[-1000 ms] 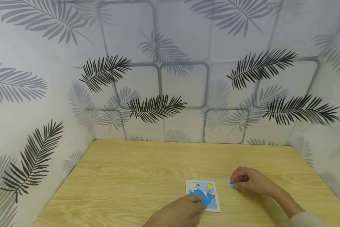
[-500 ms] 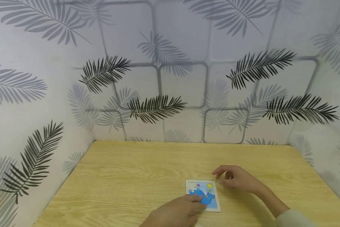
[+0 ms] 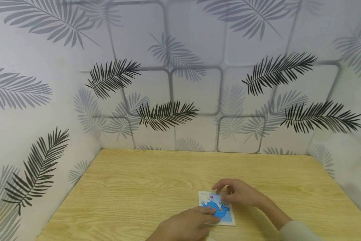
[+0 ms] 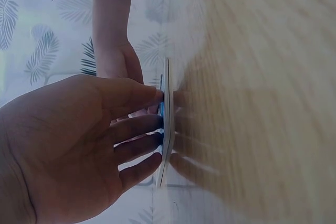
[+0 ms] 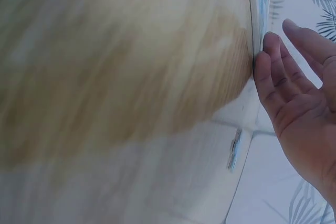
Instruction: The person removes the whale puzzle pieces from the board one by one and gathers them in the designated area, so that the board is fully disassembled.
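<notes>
A small square picture puzzle in a white frame lies flat on the table, showing a blue whale on light blue. My left hand rests its fingertips on the puzzle's lower left; in the left wrist view those straight fingers press on its face. Over the puzzle's upper right corner is my right hand, its fingers loosely bent and hiding that part. In the right wrist view, its fingers touch the puzzle's edge, the thumb stands apart, and nothing shows between them.
The wood-grain table meets a wall with a leaf pattern at the back. A small flat bluish thing, like a loose puzzle piece, lies near my right hand in the right wrist view.
My right hand has moved left from the loose blue puzzle piece to the puzzle's upper right corner; that piece is no longer visible in the head view. My left hand has stayed on the puzzle.
</notes>
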A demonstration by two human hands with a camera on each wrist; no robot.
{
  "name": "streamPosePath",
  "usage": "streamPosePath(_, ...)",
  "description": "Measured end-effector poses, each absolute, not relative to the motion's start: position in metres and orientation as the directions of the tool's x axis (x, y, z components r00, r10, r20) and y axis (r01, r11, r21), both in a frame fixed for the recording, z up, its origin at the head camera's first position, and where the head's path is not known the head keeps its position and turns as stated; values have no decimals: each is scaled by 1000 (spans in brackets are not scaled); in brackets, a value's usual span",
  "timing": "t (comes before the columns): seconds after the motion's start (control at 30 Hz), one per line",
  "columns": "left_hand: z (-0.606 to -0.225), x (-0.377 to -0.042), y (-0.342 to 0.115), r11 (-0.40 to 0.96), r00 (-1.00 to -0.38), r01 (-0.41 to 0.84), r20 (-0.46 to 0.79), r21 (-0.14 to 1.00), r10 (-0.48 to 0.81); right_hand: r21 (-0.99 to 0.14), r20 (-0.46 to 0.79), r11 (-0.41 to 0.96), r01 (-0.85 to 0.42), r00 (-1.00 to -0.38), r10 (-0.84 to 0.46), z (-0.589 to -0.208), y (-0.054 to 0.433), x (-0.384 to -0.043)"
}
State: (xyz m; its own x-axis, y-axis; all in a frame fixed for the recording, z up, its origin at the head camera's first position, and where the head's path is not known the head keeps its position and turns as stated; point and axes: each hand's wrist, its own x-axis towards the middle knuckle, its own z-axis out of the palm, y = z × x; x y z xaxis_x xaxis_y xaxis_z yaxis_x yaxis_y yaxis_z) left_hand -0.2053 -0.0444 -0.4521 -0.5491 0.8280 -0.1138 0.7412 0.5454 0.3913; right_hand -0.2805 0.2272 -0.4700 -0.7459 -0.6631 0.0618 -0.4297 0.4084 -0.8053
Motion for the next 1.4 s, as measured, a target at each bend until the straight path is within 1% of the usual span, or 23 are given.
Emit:
streamPosePath(0.27, -455, -207, -46, 549, -556, 723, -118, 419, 822, -751, 69, 436, -496, -716, -695, -471, 217, -282)
streamPosePath(0.43, -459, -216, -54, 513, -519, 716, -129, 473, 845, -716, 45, 474, -512, -712, -701, -472, 212, -282)
streamPosePath(0.53, -457, -221, -62, 502, -506, 718, -135, 482, 852, -701, 33, 492, -515, -713, -700, -472, 209, -282)
streamPosePath(0.67, -451, -222, -73, 547, -557, 686, -137, 480, 819, -679, 18, 516, -522, -715, -699, -468, 204, -282)
streamPosePath(0.77, -451, -220, -81, 590, -603, 652, -146, 476, 784, -670, -22, 543, -506, -717, -696, -464, 202, -283)
streamPosePath(0.93, -452, -215, -88, 614, -609, 677, -159, 406, 777, -659, -78, 581, -478, -725, -685, -459, 202, -281)
streamPosePath(1.17, -452, -212, -92, 583, -569, 756, -141, 298, 810, -636, -60, 575, -515, -710, -702, -462, 199, -282)
streamPosePath(1.27, -452, -213, -92, 571, -556, 773, -136, 277, 820, -635, -67, 583, -507, -716, -695, -463, 197, -282)
streamPosePath(1.4, -454, -213, -92, 564, -555, 782, -118, 265, 824, -631, -73, 595, -499, -725, -685, -464, 197, -282)
